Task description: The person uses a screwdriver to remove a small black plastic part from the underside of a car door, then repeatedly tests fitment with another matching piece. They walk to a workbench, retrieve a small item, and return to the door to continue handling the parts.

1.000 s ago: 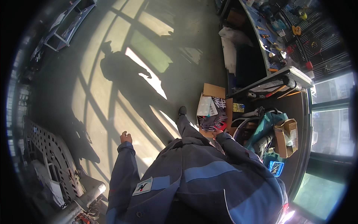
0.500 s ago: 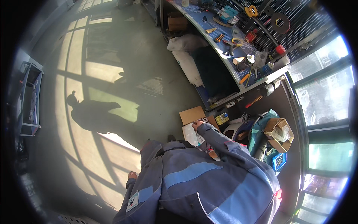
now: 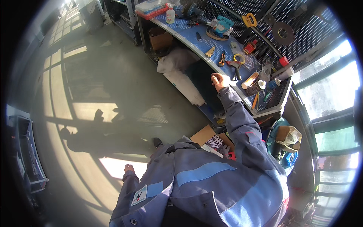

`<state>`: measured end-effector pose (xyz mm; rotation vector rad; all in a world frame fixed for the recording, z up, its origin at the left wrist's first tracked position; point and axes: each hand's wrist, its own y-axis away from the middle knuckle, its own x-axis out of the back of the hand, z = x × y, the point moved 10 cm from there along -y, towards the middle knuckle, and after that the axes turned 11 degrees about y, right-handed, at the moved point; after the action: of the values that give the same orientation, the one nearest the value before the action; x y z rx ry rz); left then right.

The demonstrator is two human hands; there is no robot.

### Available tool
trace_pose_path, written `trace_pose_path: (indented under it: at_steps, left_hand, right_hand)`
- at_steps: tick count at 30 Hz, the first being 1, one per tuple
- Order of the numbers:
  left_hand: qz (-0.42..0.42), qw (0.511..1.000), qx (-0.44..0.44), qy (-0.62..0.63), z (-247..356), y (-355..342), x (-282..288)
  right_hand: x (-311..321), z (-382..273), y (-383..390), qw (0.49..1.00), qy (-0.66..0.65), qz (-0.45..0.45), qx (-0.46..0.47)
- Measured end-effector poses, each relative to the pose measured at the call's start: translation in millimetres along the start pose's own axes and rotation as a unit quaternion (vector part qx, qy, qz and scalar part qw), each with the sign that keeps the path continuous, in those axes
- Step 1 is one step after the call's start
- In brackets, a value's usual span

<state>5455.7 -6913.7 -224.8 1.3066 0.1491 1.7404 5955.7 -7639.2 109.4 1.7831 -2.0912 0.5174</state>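
Observation:
My right hand (image 3: 219, 80) is stretched out to the front edge of the blue perforated workbench (image 3: 189, 36), fingers apart and nothing in them. Just beyond it lie dark pliers (image 3: 235, 70), a yellow tape roll (image 3: 239, 58) and white tubes (image 3: 252, 80). My left hand (image 3: 128, 168) hangs by my side over the concrete floor, away from everything; its fingers are too small to read. Both arms are in blue coverall sleeves.
A black pegboard (image 3: 302, 26) with a round disc (image 3: 282, 33) rises behind the bench. White bags (image 3: 181, 72) and a cardboard box (image 3: 160, 38) sit under the bench. An open cardboard box (image 3: 206, 135) stands by my feet, and a metal rack (image 3: 26, 151) at far left.
The view has swung toward the workbench. My right arm has risen from near the floor box to the bench edge. My left arm still hangs down.

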Motion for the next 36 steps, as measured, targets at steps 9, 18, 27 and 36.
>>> trace_pose_path:
  at_steps: [9, 18, 27, 36]
  left_hand:
    - [-0.015, 0.932, -0.254, 0.257, 359.2, -148.1, 38.3]
    - [-0.149, 0.839, -0.355, 0.384, 746.5, -58.4, 1.4]
    - [-0.249, 0.830, -0.381, 0.321, 942.2, 23.3, -33.8]
    - [-0.449, 0.720, -0.349, 0.397, 1070.8, 33.6, -96.0]
  right_hand:
    - [105.8, -62.4, -205.9, 0.960, 0.225, 0.163, 0.035]
    - [174.1, -52.2, -441.1, 0.869, 0.432, 0.241, -0.004]
    - [180.9, 3.4, -560.5, 0.846, 0.510, 0.128, -0.092]
    - [120.7, -113.9, -508.1, 0.859, 0.434, 0.149, 0.226]
